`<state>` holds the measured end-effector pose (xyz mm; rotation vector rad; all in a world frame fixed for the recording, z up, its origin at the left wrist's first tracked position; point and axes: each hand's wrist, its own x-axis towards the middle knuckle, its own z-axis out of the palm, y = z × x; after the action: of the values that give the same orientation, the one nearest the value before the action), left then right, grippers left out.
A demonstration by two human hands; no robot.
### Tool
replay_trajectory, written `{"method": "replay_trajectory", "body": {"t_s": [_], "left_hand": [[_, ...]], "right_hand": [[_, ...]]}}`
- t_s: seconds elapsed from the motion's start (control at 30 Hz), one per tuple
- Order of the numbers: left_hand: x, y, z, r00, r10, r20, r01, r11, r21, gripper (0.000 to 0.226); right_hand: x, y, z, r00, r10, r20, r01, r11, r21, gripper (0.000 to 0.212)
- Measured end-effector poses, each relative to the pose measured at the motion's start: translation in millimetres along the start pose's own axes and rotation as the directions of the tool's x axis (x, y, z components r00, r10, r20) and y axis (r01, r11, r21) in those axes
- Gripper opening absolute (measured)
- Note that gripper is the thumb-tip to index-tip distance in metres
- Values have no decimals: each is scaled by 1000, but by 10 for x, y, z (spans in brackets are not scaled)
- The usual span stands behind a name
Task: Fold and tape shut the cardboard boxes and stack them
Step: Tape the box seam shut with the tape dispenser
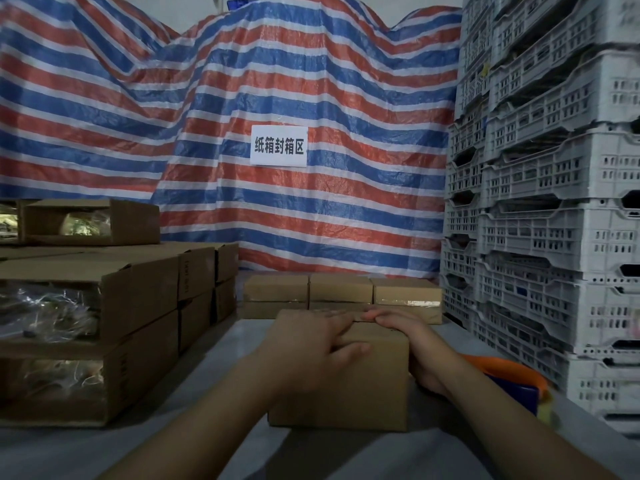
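- Striped tarp (311, 98) hides whatever's behind; I read its sign (279, 145) as 纸箱封箱区.
- Cardboard box (360, 386) sits mid-table, hiding half the tape dispenser (512, 379).
- Left hand (308, 348) lies flat on top; right hand (412, 344) grips its right edge.

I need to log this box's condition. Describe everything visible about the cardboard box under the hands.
The cardboard box is plain brown, small and rectangular, sitting flat on the grey table, its top flaps folded down. The left hand presses on its top with fingers extended; the right hand wraps its right side, fingers along the far top edge. No tape shows on its near face. Taped boxes stand behind it, a tape dispenser to its right.
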<state>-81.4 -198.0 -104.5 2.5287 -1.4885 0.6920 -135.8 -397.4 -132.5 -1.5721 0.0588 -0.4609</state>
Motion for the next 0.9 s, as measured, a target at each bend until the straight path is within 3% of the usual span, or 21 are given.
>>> {"method": "replay_trajectory", "body": {"t_s": [0.1,0.17,0.2,0.23,0.3,0.37,0.5,0.7,0.9], "left_hand": [[9,-12,-7,1000,-10,11,10,1000,-16,60],[15,-13,2,1000,-15,6,16,1000,-15,60],[17,-21,7,1000,-18,5,18,1000,-15,60],[18,-30,12,1000,-17,7,17,1000,-19,60],[25,-43,21,1000,-11,11,12,999,-37,60],[31,-52,29,1000,-14,13,15,998,-61,59],[36,-50,36,999,-32,39,34,997,-67,62],[-22,20,-9,999,-37,19,38,998,-42,60],[-128,106,-124,999,-31,28,31,999,-22,60]], "right_hand": [[-37,-60,-88,999,-38,-4,36,979,-201,25],[-103,-158,-206,989,-131,-72,79,867,-491,32],[-138,-193,-299,971,-211,-112,80,727,-682,30],[-180,-210,-386,950,-285,-125,38,505,-862,31],[-298,-191,-532,939,-319,-128,-112,68,-991,41],[-432,-120,-615,932,-286,-222,-253,-77,-964,52],[-618,76,-681,924,-202,-325,-364,-203,-909,54],[-626,268,-792,900,-306,-309,-353,-96,-931,50],[-554,332,-876,882,-363,-302,-359,-100,-928,55]]}}
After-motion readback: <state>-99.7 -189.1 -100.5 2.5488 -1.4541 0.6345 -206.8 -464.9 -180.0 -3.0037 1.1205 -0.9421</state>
